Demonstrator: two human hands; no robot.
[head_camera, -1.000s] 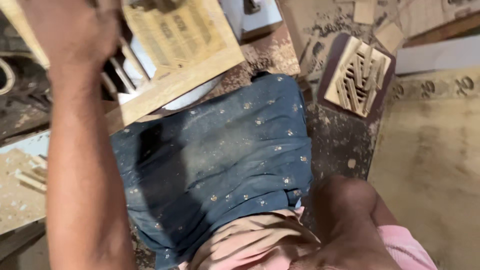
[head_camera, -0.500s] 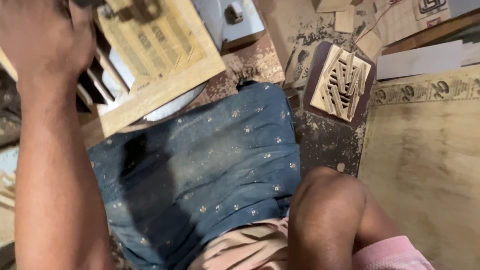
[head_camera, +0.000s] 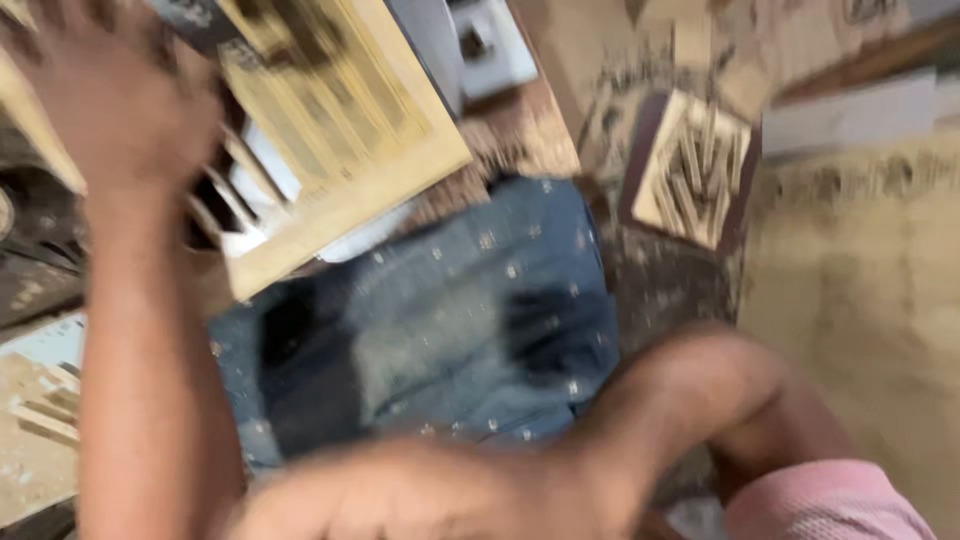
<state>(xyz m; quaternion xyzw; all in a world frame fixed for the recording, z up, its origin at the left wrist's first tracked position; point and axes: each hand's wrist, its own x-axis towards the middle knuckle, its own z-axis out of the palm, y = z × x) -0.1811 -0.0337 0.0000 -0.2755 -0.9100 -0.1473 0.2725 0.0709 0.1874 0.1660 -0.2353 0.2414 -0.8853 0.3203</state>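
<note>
Dusty workshop floor, sawdust everywhere, frame motion-blurred. Carved wooden panel (head_camera: 340, 130) sits upper left of frame, tilted, cut-out slots along its lower left side. Looks like thin flat board: stiff, light, but the slotted fretwork probably brittle, so best held by the solid outer edge, not the slats. Left hand (head_camera: 115, 95) is over the panel's left end, fingers blurred, grip cannot be told. Right hand (head_camera: 420, 495) lies bottom centre, too blurred to tell its state. Blue dotted cloth (head_camera: 450, 320) mid-frame; smaller carved piece (head_camera: 690, 170) upper right.
</note>
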